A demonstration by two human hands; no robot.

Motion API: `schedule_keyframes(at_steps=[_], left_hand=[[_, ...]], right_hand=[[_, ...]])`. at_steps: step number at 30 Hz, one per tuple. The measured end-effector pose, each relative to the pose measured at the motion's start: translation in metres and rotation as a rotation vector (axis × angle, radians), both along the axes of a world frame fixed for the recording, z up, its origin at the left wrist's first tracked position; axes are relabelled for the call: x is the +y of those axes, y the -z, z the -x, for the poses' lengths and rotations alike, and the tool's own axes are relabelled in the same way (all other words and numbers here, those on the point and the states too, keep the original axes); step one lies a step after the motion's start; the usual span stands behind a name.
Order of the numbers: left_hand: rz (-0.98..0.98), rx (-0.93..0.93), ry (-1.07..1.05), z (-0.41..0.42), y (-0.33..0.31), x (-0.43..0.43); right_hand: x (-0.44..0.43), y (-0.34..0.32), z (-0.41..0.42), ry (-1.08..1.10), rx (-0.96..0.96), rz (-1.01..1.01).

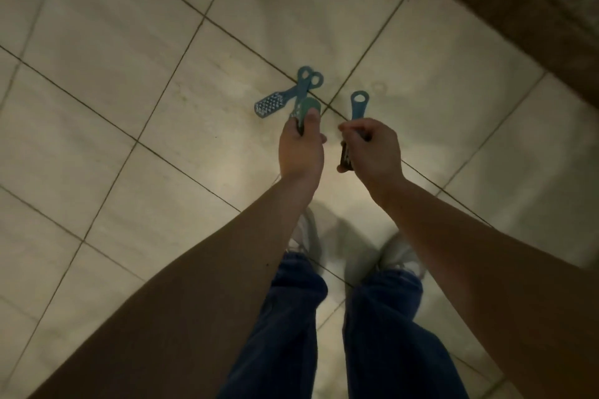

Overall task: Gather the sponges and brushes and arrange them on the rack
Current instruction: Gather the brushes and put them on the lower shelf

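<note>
Pale floor tiles [129,74] with dark grout lines fill nearly all we see, and a dark brown band [518,10] runs across the upper right corner. Below us stand two legs in blue jeans [291,334], ending in light shoes [398,256] that are blurred. Both bare forearms reach forward over the middle of the floor. Our left hand [301,152] is curled round a green rounded piece [310,105] and the lower end of a first blue brush [296,107], whose ringed handle points away from us. A second blue brush [267,105], its pale bristle head toward the left, crosses the first near the rings; we cannot tell whether it lies on the tiles or hangs from that hand. Our right hand [372,152], just beside the left, grips a third blue brush [356,113] by its middle, with the ring end up and the dark bristle end showing below the fingers.
</note>
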State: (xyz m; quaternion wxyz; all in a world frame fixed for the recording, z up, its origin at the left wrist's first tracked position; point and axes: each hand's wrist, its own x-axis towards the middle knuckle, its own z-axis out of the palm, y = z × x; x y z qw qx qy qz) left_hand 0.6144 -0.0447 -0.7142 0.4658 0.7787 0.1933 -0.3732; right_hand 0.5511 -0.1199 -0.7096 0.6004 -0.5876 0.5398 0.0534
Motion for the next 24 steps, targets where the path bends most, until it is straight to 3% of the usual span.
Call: schedule_keyframes(at_steps=[11, 18, 24], left_hand=[[0.088, -0.009, 0.123, 0.026, -0.208, -0.030], [0.130, -0.040, 0.187, 0.037, -0.357, -0.052], [0.151, -0.120, 0.363, 0.063, -0.475, -0.068]], right_hand=[[-0.040, -0.211, 0.034, 0.207, 0.003, -0.219], [-0.042, -0.357, 0.078, 0.055, -0.069, -0.127], [-0.036, -0.466, 0.116, 0.111, -0.087, -0.052]])
